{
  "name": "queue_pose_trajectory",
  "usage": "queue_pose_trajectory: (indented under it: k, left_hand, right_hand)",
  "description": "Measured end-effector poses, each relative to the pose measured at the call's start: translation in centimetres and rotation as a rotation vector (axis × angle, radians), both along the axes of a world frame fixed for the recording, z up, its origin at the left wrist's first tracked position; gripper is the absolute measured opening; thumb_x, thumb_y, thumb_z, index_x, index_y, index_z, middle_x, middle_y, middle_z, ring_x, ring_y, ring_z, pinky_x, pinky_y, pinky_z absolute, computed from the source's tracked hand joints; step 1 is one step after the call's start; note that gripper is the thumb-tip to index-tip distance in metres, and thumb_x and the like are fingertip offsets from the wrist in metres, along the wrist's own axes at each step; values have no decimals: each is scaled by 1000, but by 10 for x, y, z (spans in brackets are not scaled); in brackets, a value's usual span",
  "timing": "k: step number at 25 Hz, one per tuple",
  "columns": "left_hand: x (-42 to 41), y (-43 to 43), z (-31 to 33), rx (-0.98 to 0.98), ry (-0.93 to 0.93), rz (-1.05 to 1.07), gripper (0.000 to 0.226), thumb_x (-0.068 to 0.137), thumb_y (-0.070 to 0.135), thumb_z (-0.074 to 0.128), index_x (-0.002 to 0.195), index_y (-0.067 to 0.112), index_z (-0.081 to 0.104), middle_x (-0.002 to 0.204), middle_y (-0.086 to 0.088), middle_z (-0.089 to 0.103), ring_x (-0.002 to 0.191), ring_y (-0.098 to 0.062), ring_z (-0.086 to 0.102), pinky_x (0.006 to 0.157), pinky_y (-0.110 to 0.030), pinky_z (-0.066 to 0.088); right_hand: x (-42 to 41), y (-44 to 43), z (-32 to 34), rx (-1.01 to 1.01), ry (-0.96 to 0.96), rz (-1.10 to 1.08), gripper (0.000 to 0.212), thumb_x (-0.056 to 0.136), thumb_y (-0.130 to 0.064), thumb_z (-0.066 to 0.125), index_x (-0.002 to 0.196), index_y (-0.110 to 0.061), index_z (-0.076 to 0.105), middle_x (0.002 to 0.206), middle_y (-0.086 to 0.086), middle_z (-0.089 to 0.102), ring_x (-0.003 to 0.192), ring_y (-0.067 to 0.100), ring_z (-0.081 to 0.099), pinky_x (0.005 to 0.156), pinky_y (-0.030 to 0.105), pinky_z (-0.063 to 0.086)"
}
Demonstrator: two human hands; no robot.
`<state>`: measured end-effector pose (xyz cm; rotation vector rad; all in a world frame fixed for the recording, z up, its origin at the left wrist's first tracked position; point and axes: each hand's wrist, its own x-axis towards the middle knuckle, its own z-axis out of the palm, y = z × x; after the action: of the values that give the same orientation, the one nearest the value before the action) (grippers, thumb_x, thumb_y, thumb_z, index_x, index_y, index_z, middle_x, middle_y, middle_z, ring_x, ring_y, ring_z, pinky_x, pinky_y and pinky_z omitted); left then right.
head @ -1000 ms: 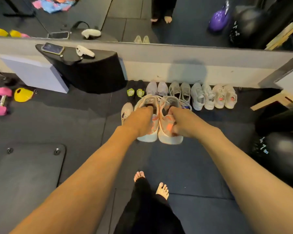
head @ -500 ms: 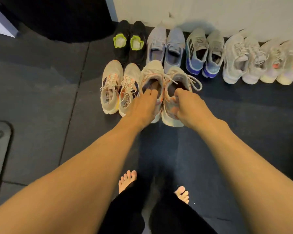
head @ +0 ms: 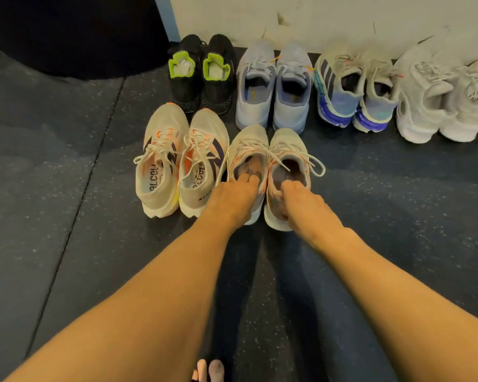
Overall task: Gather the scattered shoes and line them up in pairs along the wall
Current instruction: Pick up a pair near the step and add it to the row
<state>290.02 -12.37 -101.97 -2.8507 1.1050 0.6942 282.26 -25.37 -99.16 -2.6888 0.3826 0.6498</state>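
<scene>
Two cream sneakers with orange heels stand side by side on the dark floor. My left hand (head: 233, 197) grips the heel collar of the left sneaker (head: 246, 150), fingers inside the opening. My right hand (head: 301, 201) grips the heel of the right sneaker (head: 287, 146) the same way. To their left stands a white and orange pair (head: 177, 161). Behind, against the white wall (head: 315, 17), stand a black pair with lime insides (head: 202, 75), a pale blue pair (head: 273, 84), a blue-soled striped pair (head: 353, 89) and a white pair (head: 439, 100).
A black rounded block (head: 75, 34) stands at the back left against the wall. Dark rubber floor mats (head: 53, 175) with seams cover the ground. My bare toes (head: 209, 369) show at the bottom edge.
The camera has dropped closer to the floor. Both hands have carried the cream pair down beside the white and orange pair, in front of the pale blue pair.
</scene>
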Motion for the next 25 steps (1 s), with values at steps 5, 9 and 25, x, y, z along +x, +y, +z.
queue_pose_trajectory:
  k: [5, 9, 25]
  left_hand:
    - [-3, 3, -24, 82, 196, 26, 37, 94, 19, 51, 127, 6, 43, 130, -18, 48, 114, -39, 51, 91, -47, 45]
    - [-17, 10, -15, 33, 331, 142, 43, 89, 18, 57, 128, 6, 43, 134, -16, 43, 121, -37, 47, 98, -45, 42]
    - [-48, -39, 529, -216, 10, -27, 38, 88, 25, 56, 123, 12, 53, 126, -17, 47, 113, -40, 49, 90, -48, 45]
  right_hand:
    - [-3, 5, -32, -9, 143, 42, 29, 92, -5, 50, 119, -6, 41, 125, 16, 45, 108, 40, 52, 78, 44, 40]
    - [-19, 5, -24, -17, 152, -4, 37, 88, -6, 54, 123, -8, 43, 126, 16, 44, 107, 41, 53, 79, 46, 43]
    - [-58, -23, 527, 12, -428, -269, 28, 87, -8, 48, 112, -13, 59, 113, 13, 62, 105, 35, 54, 79, 40, 44]
